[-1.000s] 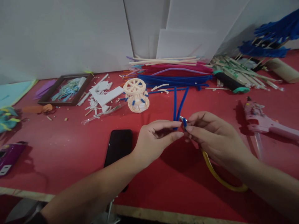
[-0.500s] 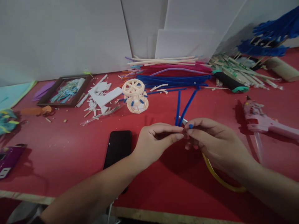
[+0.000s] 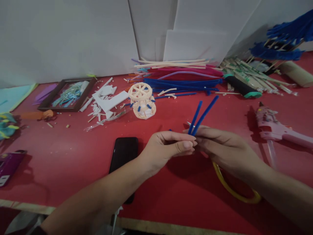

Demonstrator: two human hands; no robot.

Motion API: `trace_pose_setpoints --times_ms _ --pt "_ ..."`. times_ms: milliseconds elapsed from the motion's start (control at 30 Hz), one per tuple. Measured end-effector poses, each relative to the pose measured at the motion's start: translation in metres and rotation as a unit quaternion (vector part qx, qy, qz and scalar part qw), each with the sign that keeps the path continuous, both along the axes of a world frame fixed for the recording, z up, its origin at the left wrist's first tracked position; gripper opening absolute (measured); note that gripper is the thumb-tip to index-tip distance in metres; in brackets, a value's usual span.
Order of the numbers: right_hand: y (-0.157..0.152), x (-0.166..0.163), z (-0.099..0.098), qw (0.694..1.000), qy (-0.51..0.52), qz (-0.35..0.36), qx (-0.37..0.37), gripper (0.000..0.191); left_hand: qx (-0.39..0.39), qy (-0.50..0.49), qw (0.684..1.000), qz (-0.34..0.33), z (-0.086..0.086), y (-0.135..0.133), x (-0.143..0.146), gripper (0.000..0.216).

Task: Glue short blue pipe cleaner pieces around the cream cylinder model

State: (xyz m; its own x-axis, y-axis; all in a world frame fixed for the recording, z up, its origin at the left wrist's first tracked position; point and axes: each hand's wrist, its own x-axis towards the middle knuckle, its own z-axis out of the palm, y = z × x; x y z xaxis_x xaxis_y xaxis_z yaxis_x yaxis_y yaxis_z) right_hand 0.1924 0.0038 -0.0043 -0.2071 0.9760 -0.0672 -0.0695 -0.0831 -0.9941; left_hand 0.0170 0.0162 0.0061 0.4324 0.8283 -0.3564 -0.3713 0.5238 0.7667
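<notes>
My right hand point(image 3: 227, 151) is closed on two long blue sticks point(image 3: 203, 115) that slant up and to the right from its fingertips. The same hand also carries scissors, with the yellow handle loop point(image 3: 236, 192) hanging under the palm and the metal tip point(image 3: 188, 123) poking out beside the sticks. My left hand point(image 3: 168, 147) is pinched thumb to fingers, its tips touching the right hand's fingertips. A tiny blue bit point(image 3: 170, 130) shows just above its index finger. What the pinch holds is hidden.
A black phone point(image 3: 123, 160) lies left of my left wrist. Behind it stand a small cream wheel model point(image 3: 142, 99), white scraps point(image 3: 109, 99) and a framed tray point(image 3: 67, 94). A pile of coloured sticks point(image 3: 181, 76) lines the back, and a pink glue gun point(image 3: 276, 127) lies right.
The blue sticks have tilted from nearly upright to slanting right. My left thumb and fingers have closed flatter against the right fingertips, and the short blue piece on the right fingers is gone.
</notes>
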Motion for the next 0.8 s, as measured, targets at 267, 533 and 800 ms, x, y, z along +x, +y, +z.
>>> trace_pose_setpoints --times_ms 267,533,800 --pt "0.0 0.002 0.002 0.998 0.061 -0.012 -0.029 0.022 -0.066 -0.031 0.992 -0.098 0.004 0.0 -0.002 0.03" --pt "-0.001 0.003 0.011 0.986 -0.128 -0.04 0.098 0.033 0.072 0.063 0.995 -0.041 -0.002 -0.001 0.0 0.034" --pt "-0.003 0.002 0.009 0.94 -0.262 -0.059 0.21 0.018 0.146 0.172 0.974 0.017 -0.009 -0.006 0.004 0.018"
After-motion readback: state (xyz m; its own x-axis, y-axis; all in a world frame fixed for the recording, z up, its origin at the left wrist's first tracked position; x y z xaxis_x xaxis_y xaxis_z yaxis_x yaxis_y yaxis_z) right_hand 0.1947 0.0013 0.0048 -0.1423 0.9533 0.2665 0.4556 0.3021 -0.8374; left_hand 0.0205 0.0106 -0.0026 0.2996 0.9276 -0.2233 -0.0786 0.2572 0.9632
